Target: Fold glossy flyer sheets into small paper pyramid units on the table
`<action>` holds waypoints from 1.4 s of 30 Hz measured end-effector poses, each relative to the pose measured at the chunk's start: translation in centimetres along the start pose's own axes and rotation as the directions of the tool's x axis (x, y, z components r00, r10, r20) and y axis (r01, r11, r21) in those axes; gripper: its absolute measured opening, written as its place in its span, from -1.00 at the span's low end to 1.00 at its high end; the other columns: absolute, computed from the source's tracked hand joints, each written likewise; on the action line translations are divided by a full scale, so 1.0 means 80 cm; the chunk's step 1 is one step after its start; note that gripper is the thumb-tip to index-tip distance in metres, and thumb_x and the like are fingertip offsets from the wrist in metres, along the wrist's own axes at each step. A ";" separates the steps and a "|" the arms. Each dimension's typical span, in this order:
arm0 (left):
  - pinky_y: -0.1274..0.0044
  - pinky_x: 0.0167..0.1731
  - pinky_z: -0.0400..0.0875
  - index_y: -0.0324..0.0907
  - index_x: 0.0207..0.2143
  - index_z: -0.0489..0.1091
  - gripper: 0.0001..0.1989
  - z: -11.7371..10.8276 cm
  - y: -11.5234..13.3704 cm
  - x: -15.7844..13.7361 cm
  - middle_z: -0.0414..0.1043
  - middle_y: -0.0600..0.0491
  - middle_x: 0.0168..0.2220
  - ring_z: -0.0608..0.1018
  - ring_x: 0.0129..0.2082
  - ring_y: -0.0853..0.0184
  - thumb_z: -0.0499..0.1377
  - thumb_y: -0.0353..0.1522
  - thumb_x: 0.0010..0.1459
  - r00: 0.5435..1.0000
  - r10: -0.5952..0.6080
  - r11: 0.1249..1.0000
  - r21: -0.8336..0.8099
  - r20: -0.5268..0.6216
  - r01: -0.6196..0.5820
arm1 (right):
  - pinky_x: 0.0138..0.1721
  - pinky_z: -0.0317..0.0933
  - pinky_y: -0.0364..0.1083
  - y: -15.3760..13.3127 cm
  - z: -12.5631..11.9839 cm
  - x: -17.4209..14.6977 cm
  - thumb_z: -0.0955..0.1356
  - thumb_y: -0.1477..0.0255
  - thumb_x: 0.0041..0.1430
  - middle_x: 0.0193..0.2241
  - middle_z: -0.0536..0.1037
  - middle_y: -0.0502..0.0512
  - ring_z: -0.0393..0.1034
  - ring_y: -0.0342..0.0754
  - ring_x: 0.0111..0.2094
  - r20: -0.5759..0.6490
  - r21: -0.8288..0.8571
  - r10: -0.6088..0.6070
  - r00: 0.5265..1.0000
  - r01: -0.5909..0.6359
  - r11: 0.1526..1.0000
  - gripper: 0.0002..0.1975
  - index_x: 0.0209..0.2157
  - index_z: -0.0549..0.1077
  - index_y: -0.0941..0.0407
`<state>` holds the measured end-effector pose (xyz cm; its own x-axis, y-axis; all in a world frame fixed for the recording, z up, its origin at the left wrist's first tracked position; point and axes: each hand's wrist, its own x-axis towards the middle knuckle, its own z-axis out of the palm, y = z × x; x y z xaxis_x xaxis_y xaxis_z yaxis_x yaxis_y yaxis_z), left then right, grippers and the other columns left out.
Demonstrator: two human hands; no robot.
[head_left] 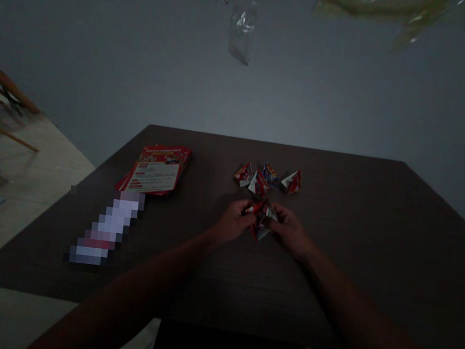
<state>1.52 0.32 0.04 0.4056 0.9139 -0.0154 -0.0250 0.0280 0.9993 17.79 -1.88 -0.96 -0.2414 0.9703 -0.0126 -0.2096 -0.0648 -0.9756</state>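
Observation:
Between my two hands is a folded piece of printed paper [261, 220], red and white, with creased points. My left hand [233, 220] pinches its left side, thumb on top. My right hand [291, 231] grips the right side the same way. Just beyond my hands sit several folded paper pieces of a similar pointed shape: a red one [243, 174], a red and white one [259, 185], a bluish one [270, 175] and another [292, 182] a little to the right. The undersides of my fingers are hidden.
On the left of the dark table [362, 212] lies a stack of red printed leaflets [157, 171]. A blurred-out oblong thing [109, 227] is nearer me. A grey wall [309, 93] rises behind the table. Wooden furniture legs [8, 81] stand on the floor at far left.

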 end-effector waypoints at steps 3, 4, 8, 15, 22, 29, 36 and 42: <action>0.62 -0.46 0.25 -0.27 -0.38 0.36 -0.82 0.000 0.000 0.000 0.35 0.14 -0.49 0.37 -0.50 0.45 0.14 -0.41 -0.13 1.000 0.004 1.000 0.005 0.001 -0.004 | -0.42 0.18 -0.17 0.000 -0.001 0.001 0.45 0.42 -0.14 -0.49 0.44 -0.05 0.27 -0.18 -0.49 0.000 0.017 0.001 1.000 -0.001 1.000 -0.77 -0.38 0.42 0.13; 0.62 -0.46 0.25 -0.27 -0.38 0.36 -0.82 0.000 0.000 0.000 0.36 0.14 -0.48 0.37 -0.50 0.45 0.14 -0.41 -0.13 1.000 0.005 1.000 0.009 0.002 -0.005 | -0.42 0.18 -0.17 0.000 -0.001 0.001 0.46 0.42 -0.14 -0.49 0.44 -0.05 0.28 -0.18 -0.50 0.004 0.024 0.003 1.000 -0.003 1.000 -0.77 -0.37 0.42 0.13; 0.62 -0.43 0.27 -0.27 -0.36 0.36 -0.81 0.001 0.002 0.000 0.37 0.12 -0.45 0.39 -0.48 0.45 0.14 -0.43 -0.13 1.000 0.016 1.000 0.003 -0.013 -0.016 | -0.48 0.19 -0.18 -0.002 0.000 -0.001 0.45 0.42 -0.13 -0.53 0.42 -0.08 0.26 -0.20 -0.55 0.031 0.065 0.009 0.999 -0.011 0.998 -0.78 -0.39 0.39 0.12; 0.59 -0.32 0.33 -0.26 -0.23 0.33 -0.67 0.001 -0.001 0.001 0.43 0.05 -0.30 0.46 -0.34 0.39 0.16 -0.45 -0.15 0.995 0.082 0.995 -0.056 -0.048 -0.085 | -0.53 0.25 -0.18 -0.005 0.002 -0.003 0.46 0.43 -0.16 -0.51 0.43 -0.07 0.30 -0.19 -0.56 0.047 0.146 0.040 0.998 -0.046 0.988 -0.75 -0.37 0.40 0.10; 0.58 -0.30 0.34 -0.27 -0.26 0.35 -0.71 0.002 0.002 0.000 0.43 0.05 -0.32 0.46 -0.34 0.39 0.15 -0.46 -0.13 0.996 0.076 0.995 -0.059 -0.036 -0.078 | -0.59 0.19 -0.23 -0.012 0.008 -0.004 0.45 0.47 -0.17 -0.54 0.41 -0.10 0.25 -0.24 -0.61 0.050 0.221 0.069 0.996 -0.078 0.972 -0.78 -0.40 0.40 0.10; 0.62 -0.42 0.30 -0.27 -0.28 0.37 -0.73 0.000 0.007 -0.006 0.41 0.08 -0.40 0.43 -0.42 0.41 0.15 -0.40 -0.11 0.999 0.049 0.996 -0.070 0.007 -0.049 | -0.59 0.18 -0.22 -0.005 0.007 -0.001 0.42 0.48 -0.16 -0.56 0.40 -0.09 0.24 -0.23 -0.61 0.009 0.212 0.063 0.998 -0.064 0.975 -0.83 -0.43 0.39 0.11; 0.61 -0.37 0.32 -0.23 -0.21 0.35 -0.74 0.002 0.003 -0.007 0.43 0.05 -0.31 0.45 -0.36 0.41 0.15 -0.37 -0.01 0.998 0.058 0.997 -0.042 -0.009 -0.058 | -0.54 0.23 -0.21 0.002 0.003 0.001 0.43 0.41 -0.09 -0.52 0.42 -0.07 0.28 -0.22 -0.57 0.001 0.143 0.047 0.999 -0.047 0.989 -0.83 -0.40 0.40 0.10; 0.61 -0.34 0.33 -0.25 -0.19 0.32 -0.72 0.003 0.002 -0.006 0.44 0.02 -0.28 0.48 -0.32 0.38 0.18 -0.39 -0.01 0.994 0.105 0.994 -0.038 0.001 -0.105 | -0.52 0.24 -0.19 0.001 0.002 0.000 0.42 0.39 -0.08 -0.50 0.42 -0.05 0.28 -0.21 -0.55 0.003 0.084 0.030 1.000 -0.030 0.996 -0.82 -0.38 0.41 0.11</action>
<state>1.53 -0.18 0.20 0.4020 0.9112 0.0894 -0.1020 -0.0525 0.9934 17.61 -1.91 -1.01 -0.2505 0.9672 -0.0412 -0.2809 -0.1133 -0.9530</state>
